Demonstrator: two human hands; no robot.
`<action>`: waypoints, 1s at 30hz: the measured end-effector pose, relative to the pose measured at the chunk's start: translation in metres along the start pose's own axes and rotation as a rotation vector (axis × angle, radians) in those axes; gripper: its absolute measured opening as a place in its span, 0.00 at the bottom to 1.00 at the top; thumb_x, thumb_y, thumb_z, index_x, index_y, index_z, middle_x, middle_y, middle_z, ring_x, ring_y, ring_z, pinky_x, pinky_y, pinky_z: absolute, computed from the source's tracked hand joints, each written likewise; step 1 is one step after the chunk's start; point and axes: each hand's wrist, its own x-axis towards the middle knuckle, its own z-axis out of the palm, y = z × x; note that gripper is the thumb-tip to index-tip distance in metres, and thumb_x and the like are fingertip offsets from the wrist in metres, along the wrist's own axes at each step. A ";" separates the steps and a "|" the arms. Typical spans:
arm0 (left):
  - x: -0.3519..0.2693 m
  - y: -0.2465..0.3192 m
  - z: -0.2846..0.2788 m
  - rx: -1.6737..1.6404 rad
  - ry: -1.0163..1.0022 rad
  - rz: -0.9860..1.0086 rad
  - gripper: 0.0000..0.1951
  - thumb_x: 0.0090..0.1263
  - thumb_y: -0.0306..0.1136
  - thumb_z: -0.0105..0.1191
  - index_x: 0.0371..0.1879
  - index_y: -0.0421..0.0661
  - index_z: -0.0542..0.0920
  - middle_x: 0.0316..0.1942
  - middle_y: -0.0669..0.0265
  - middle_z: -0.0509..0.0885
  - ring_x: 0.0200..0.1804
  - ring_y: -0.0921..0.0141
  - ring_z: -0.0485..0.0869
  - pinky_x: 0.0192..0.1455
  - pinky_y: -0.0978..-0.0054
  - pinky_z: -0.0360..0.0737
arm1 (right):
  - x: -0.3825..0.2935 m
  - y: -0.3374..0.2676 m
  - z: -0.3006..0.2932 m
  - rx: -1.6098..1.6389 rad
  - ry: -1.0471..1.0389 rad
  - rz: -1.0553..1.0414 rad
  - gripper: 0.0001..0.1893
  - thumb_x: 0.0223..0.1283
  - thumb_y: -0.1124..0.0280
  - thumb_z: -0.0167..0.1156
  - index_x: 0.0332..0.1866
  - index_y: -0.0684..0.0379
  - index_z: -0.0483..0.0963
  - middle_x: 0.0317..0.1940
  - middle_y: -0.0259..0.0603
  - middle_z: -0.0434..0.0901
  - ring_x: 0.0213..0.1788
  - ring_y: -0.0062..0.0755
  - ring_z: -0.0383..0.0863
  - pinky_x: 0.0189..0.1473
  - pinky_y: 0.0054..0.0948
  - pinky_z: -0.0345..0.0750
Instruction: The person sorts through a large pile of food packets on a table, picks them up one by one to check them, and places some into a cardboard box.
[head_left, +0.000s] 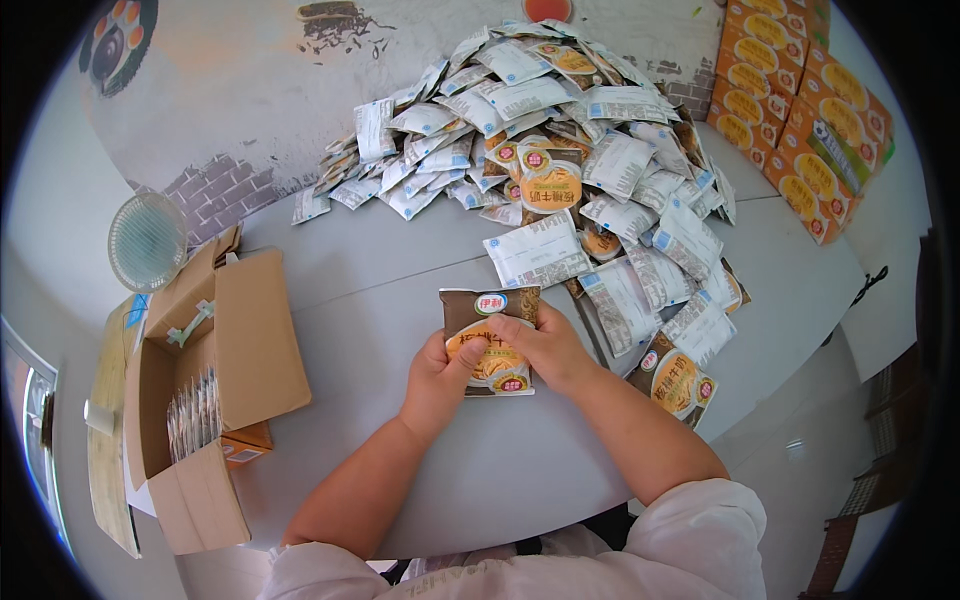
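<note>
Between my two hands is a brown foil milk pouch (487, 360), its printed front facing me. My left hand (442, 375) grips its left side, thumb across the front. On the right side, my right hand (551, 345) holds it with the thumb pressed over the middle; the fingers of both hands are hidden behind it. Beyond my hands rises a large heap of similar pouches (525, 97), most with their white backs up. One pouch (673, 382) lies front up beside my right forearm, partly covered by it.
An open cardboard box (259, 337) at left holds a row of upright pouches (193, 416). Behind it stands a round mesh fan (148, 241). Orange printed cartons (810, 120) are stacked at the far right of the grey table (360, 337). A painted wall (247, 82) bounds the back.
</note>
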 end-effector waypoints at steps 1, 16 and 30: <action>-0.001 0.000 0.000 0.000 -0.005 0.017 0.16 0.76 0.38 0.52 0.54 0.40 0.73 0.49 0.65 0.81 0.49 0.75 0.81 0.52 0.76 0.80 | -0.002 -0.004 0.002 0.020 -0.002 0.014 0.16 0.67 0.64 0.61 0.51 0.65 0.74 0.44 0.38 0.81 0.44 0.21 0.80 0.46 0.24 0.79; -0.002 -0.002 -0.003 0.160 -0.050 0.060 0.20 0.75 0.45 0.53 0.49 0.37 0.76 0.40 0.68 0.82 0.43 0.78 0.78 0.47 0.77 0.78 | -0.008 -0.007 0.012 -0.142 0.072 -0.123 0.11 0.69 0.67 0.57 0.45 0.64 0.78 0.36 0.33 0.83 0.36 0.16 0.79 0.38 0.22 0.77; -0.009 0.017 0.004 -0.011 -0.107 0.019 0.19 0.75 0.42 0.53 0.55 0.41 0.74 0.48 0.67 0.82 0.48 0.76 0.79 0.52 0.77 0.78 | -0.010 -0.010 0.013 -0.341 0.063 -0.239 0.14 0.69 0.61 0.57 0.39 0.64 0.78 0.29 0.34 0.81 0.30 0.19 0.77 0.34 0.25 0.75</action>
